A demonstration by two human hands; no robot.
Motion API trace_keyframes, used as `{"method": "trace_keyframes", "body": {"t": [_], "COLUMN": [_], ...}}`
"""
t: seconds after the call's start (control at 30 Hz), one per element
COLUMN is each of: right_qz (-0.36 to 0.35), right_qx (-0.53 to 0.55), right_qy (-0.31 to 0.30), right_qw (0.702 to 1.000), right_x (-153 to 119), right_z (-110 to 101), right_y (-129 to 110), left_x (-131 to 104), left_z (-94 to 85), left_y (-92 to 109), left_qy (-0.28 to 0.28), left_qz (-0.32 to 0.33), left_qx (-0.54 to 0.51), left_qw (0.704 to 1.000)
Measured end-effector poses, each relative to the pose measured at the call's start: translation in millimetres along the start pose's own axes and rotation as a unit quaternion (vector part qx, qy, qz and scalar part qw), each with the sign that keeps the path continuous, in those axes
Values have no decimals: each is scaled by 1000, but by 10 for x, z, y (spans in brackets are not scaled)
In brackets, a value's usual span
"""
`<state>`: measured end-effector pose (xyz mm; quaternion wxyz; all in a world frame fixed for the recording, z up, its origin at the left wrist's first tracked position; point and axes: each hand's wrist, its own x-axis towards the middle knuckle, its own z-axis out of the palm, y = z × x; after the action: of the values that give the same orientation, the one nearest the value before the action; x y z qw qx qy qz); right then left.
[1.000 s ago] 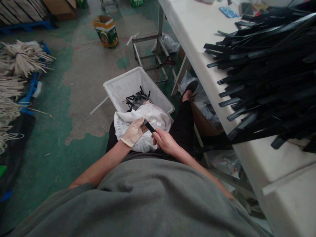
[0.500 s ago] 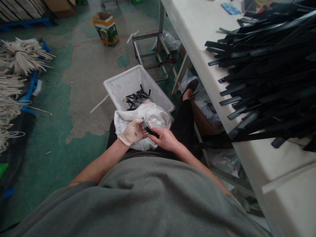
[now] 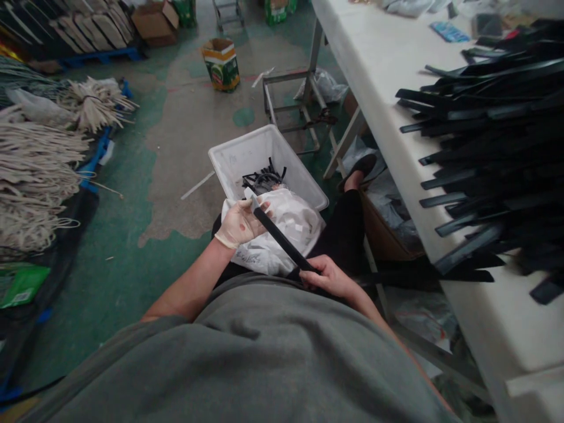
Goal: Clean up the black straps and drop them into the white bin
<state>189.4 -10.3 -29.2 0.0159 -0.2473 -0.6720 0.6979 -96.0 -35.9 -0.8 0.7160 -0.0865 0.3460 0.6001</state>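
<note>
A flat black strip [image 3: 284, 239] slants across my lap between my two hands, its far end covered by a small pale piece I cannot name. At that far end, my left hand [image 3: 240, 223], in a thin whitish glove with a hole at the palm, is palm up with the thumb pressed on the strip. My bare right hand [image 3: 328, 276] pinches the strip lower down, close to my waist. A white cloth sack [image 3: 295, 226] lies on my lap beneath the strip. Just beyond is a white plastic bin [image 3: 224, 161] with short black pieces [image 3: 264, 179] inside.
Many black strips [image 3: 497, 141] are heaped on the white table [image 3: 365, 59] at my right, overhanging its edge. A metal frame [image 3: 291, 106] and an open carton [image 3: 222, 67] stand ahead on the floor. Bundles of pale cord [image 3: 39, 176] lie to the left.
My right hand has slid down and right along the black strip, away from my left hand, baring a long stretch. The view has swung leftward.
</note>
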Motion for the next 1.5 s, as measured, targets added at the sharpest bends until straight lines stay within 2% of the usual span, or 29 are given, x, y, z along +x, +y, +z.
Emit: {"method": "trace_keyframes", "body": {"t": [0.07, 0.13, 0.27, 0.43, 0.53, 0.63, 0.8, 0.97, 1.1, 1.23, 1.33, 1.4, 1.5], "right_qz": [-20, -37, -36, -36, -84, -155, -255, -262, -240, -218, -223, -226, -187], "right_qx": [-31, -111, -259, -336, -377, -393, -393, -444, -471, -444, -386, -300, -88], "right_qy": [24, 73, 134, 209, 252, 290, 302, 301, 275, 308, 321, 319, 337], "right_qw": [999, 990, 956, 918, 887, 858, 830, 802, 803, 813, 836, 870, 919], "right_x": [-19, -7, 73, 225, 280, 278, 216, 149, 130, 221, 371, 465, 541], "right_z": [-66, -144, -211, -3, 131, 183, 151, 138, 181, 171, 96, 33, -37], "right_y": [61, 132, 247, 153, 37, -56, -133, -146, -153, -206, -312, -417, -604], "left_x": [-20, -28, 24, 169, 216, 226, 248, 247, 175, 120, 134, 138, 51], "left_z": [10, 37, 107, 136, 154, 195, 244, 265, 299, 308, 336, 409, 623], "left_y": [-3, -13, -112, -307, -314, -285, -361, -434, -474, -651, -725, -614, -198], "left_qy": [-9, -11, 34, 85, 91, 76, 72, 90, 89, 71, 38, 21, -6], "left_qz": [-23, -26, -26, 69, 94, 83, 76, 96, 97, 82, 78, 97, 204], "left_qx": [2, 5, 28, 42, 29, 2, -6, 25, 48, 63, 94, 132, 184], "left_qw": [1000, 1000, 999, 993, 991, 994, 995, 991, 990, 992, 992, 986, 962]}}
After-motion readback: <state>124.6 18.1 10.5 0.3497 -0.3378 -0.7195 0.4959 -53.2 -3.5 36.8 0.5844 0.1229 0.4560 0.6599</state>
